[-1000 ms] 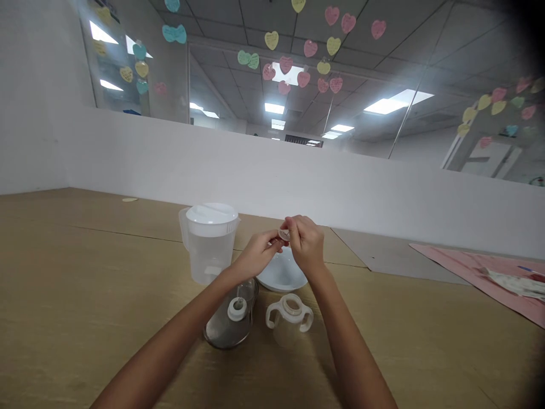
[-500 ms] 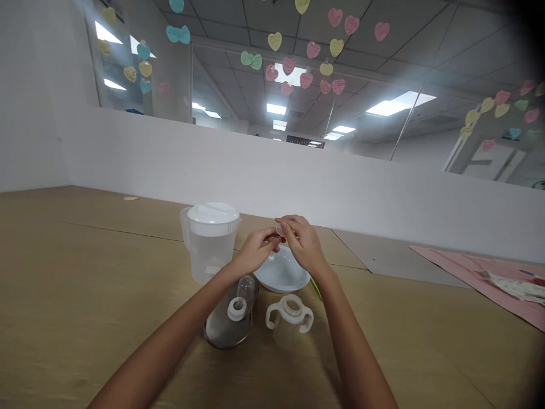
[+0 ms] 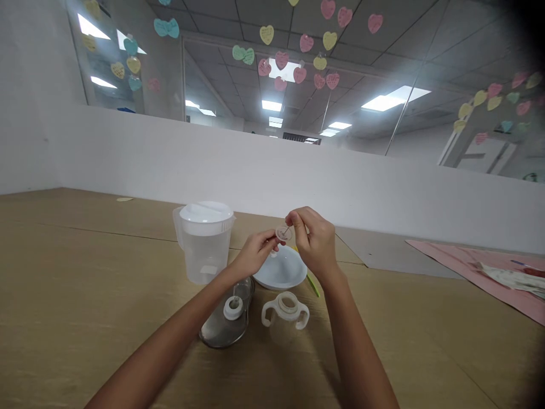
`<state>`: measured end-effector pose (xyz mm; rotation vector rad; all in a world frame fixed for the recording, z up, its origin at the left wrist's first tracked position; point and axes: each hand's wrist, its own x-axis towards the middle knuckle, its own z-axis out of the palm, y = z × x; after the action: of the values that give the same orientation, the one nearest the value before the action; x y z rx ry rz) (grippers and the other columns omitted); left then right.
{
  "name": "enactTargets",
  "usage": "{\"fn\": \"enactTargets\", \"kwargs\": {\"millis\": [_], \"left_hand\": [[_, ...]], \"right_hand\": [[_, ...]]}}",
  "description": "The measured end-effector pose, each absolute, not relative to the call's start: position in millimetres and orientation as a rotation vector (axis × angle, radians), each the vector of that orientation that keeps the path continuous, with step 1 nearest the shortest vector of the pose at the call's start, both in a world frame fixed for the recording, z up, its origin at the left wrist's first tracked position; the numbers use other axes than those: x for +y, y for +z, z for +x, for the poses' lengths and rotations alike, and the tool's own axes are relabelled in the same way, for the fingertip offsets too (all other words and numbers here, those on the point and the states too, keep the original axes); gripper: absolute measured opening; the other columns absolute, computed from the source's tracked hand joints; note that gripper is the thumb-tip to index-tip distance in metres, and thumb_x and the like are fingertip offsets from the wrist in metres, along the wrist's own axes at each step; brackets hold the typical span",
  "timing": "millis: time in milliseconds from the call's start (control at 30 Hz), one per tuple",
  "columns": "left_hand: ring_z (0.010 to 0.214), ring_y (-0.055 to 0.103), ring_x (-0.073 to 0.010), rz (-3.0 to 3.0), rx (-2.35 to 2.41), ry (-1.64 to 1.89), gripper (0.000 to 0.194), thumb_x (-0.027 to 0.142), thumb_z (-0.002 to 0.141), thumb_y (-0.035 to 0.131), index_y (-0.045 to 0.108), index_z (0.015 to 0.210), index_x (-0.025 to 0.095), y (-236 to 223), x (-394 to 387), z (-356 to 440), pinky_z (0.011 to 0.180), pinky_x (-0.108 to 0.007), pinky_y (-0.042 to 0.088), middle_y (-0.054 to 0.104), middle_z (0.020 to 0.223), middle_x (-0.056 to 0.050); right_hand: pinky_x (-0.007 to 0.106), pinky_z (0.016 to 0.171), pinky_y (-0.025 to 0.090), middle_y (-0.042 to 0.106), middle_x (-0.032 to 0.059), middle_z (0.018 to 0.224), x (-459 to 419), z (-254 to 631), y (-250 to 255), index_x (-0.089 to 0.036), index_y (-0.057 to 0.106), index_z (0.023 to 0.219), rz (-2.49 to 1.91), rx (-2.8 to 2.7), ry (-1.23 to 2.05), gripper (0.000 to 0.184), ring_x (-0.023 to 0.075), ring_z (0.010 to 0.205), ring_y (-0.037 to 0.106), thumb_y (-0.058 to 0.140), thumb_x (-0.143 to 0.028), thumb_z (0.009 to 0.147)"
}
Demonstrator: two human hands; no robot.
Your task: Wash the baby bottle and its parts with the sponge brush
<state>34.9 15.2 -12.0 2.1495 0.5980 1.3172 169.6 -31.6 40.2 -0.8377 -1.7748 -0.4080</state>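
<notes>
Both my hands are raised above the white bowl, and a small translucent round disc (image 3: 283, 232) is pinched between their fingertips. My left hand (image 3: 255, 254) holds the disc's near side, and my right hand (image 3: 315, 241) grips it from above. The shallow white bowl or lid (image 3: 280, 271) lies just below them. Nearer me, a clear bottle with a white collar (image 3: 233, 308) lies on a steel kidney dish (image 3: 221, 332). A white two-handled bottle grip (image 3: 285, 309) stands to its right.
A clear plastic pitcher with a white lid (image 3: 205, 241) stands left of my hands. A thin yellow-green strip (image 3: 313, 284) lies beside the bowl. A grey card sheet (image 3: 385, 251) and a pink mat (image 3: 468, 272) with a cloth lie on the right of the wooden table (image 3: 85, 295).
My right hand has risen and shifted right, so the disc shows more clearly between my fingertips. The view has tilted slightly.
</notes>
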Motion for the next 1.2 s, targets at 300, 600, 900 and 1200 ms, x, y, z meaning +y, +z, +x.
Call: {"fn": "enactTargets", "kwargs": {"millis": [300,600,900,1200], "left_hand": [[0.067,0.050,-0.0101,2.187,0.605,1.339,0.022,0.023,0.084,0.038,0.054,0.073,0.014,-6,13,31,0.064,-0.021,0.038,0.057,0.074,-0.001],[0.067,0.049,-0.0112,2.215,0.658,1.306,0.023,0.027,0.083,0.038,0.055,0.074,0.014,-3,11,28,0.062,-0.021,0.038,0.055,0.070,0.000],[0.072,0.051,-0.0128,2.241,0.749,1.264,0.025,0.029,0.083,0.038,0.057,0.079,0.014,-4,18,23,0.065,-0.022,0.039,0.058,0.077,-0.002],[0.078,0.054,-0.0160,2.232,0.860,1.163,0.026,0.028,0.082,0.038,0.059,0.084,0.013,-9,25,18,0.068,-0.025,0.041,0.062,0.082,-0.005]], "right_hand": [[0.024,0.062,0.040,0.057,0.0018,0.066,-42,169,47,-0.018,0.053,0.068,-0.725,-1.684,-0.446,0.024,0.0116,0.066,0.053,0.037,-0.019,0.087],[0.026,0.061,0.045,0.060,0.0020,0.068,-63,167,54,-0.019,0.055,0.068,-0.679,-1.588,-0.506,0.025,0.0127,0.068,0.057,0.039,-0.019,0.087],[0.027,0.052,0.045,0.057,0.0012,0.065,-90,167,62,-0.019,0.056,0.065,-0.549,-1.174,-0.591,0.028,0.0119,0.058,0.057,0.039,-0.024,0.087],[0.019,0.042,0.046,0.051,-0.0017,0.064,11,225,34,-0.016,0.052,0.074,-0.896,-1.133,0.267,0.024,0.0066,0.046,0.051,0.040,-0.035,0.083]]}}
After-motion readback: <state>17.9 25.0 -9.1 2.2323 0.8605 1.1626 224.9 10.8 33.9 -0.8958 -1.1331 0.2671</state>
